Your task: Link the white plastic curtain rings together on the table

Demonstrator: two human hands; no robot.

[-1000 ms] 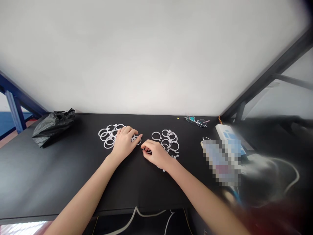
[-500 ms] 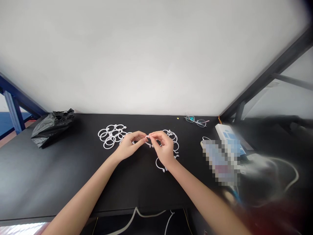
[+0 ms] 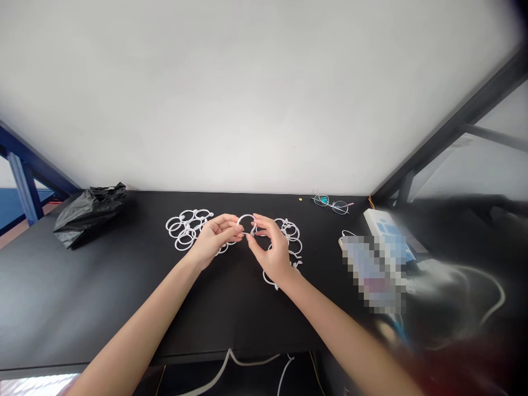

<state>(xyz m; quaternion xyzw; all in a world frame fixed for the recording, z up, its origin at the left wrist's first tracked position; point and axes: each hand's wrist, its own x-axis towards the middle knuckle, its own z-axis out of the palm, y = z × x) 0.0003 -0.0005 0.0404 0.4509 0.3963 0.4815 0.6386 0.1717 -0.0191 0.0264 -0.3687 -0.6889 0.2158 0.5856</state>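
Note:
A white plastic ring (image 3: 247, 215) is held up between my two hands over the black table (image 3: 198, 313). My left hand (image 3: 216, 236) pinches its left side between thumb and fingers. On the other side, my right hand (image 3: 272, 247) has thumb and fingertips closed on the ring's right edge. A pile of similar white rings (image 3: 184, 240) lies left of my left hand, partly covered by it. More white rings (image 3: 294, 245) with small end tabs lie behind and beside my right hand, some of them hidden by it.
A crumpled black plastic bag (image 3: 91, 214) sits at the far left. Eyeglasses (image 3: 340, 207) lie near the wall. At the right are a white and blue box (image 3: 385, 231), a blurred-out item (image 3: 371, 275) and pale cables (image 3: 495, 286). White cords (image 3: 218, 374) hang below the table's front edge.
The ring between my hands has turned so its round outline now faces me. My right fingers have shifted up along it, and both hands have moved slightly.

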